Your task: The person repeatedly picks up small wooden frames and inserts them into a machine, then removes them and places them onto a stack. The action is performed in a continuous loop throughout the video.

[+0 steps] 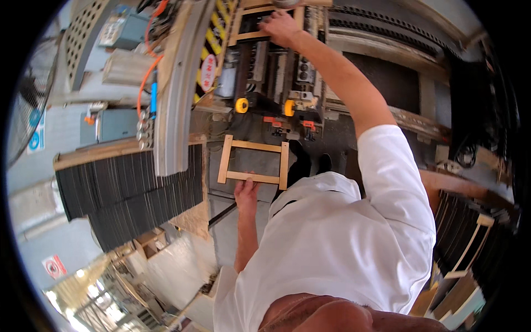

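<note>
My left hand (246, 192) grips the near rail of a light wooden frame (255, 145), fingers closed around it. This frame is an open rectangle with side bars that stick out past its cross rails, held in front of the machine at waist level. My right arm stretches far forward over the machine. At its end, my right hand (281, 29) has its fingers bent down over the dark middle of a second wooden frame (251, 36) lying on the machine. What those fingertips hold, if anything, is hidden.
The machine has two yellow rollers (241, 105) at its near end. A grey metal rail (180, 99) and an orange hose (145, 83) run along its left. Stacked dark slats (133, 188) stand at the left, more dark pieces (464, 232) at the right.
</note>
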`<state>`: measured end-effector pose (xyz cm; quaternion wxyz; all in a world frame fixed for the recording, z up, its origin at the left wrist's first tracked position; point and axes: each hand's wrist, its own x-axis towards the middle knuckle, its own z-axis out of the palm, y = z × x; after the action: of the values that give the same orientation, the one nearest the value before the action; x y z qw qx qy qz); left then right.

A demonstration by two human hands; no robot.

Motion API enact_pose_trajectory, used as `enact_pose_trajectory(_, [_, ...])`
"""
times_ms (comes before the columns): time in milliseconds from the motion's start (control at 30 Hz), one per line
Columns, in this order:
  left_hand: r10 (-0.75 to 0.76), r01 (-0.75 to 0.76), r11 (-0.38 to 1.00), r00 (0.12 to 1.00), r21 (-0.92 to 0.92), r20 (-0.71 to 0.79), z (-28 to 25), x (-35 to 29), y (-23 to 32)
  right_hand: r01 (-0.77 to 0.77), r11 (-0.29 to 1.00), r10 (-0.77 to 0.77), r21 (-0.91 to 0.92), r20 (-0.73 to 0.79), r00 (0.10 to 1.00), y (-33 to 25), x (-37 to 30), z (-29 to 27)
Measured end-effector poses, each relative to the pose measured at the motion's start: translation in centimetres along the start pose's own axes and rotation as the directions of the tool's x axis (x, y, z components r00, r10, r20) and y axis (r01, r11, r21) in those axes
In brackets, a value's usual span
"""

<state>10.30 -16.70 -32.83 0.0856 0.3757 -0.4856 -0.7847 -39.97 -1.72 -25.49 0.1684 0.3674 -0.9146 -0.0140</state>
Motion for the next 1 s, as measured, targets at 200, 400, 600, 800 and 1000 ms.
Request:
enact_pose_trajectory(200, [0.071,-0.067,0.996,0.995,0.063,-0.070,0.3,-0.9,-0.5,0.058,0.998,-0.059,-0.020,-0.059,0.996,-0.2,0.0,0.1])
enact_pose_trajectory(400, [0.166,-0.143,0.976,0.977,0.162,-0.137,0.0,-2.8,-0.2,0.061,0.998,-0.060,0.018,-0.054,0.997,0.4,0.2,0.0])
enact_pose_trajectory(600, [0.346,-0.299,0.908,0.930,0.295,-0.124,-2.0,-6.4,2.4,0.093,0.994,-0.095,0.051,0.053,0.994,-0.1,0.1,-1.8])
enact_pose_trajectory(800, [0.506,-0.448,0.844,0.848,0.294,-0.159,-4.0,-12.6,11.8,-0.028,0.999,0.032,-0.035,0.139,0.990,0.0,-0.2,-2.7])
enact_pose_trajectory(1000, [0.847,-0.738,0.529,0.425,0.420,-0.320,-12.2,-20.5,22.4,-0.104,0.993,0.114,-0.052,0.229,0.967,-3.9,-1.0,-6.9])
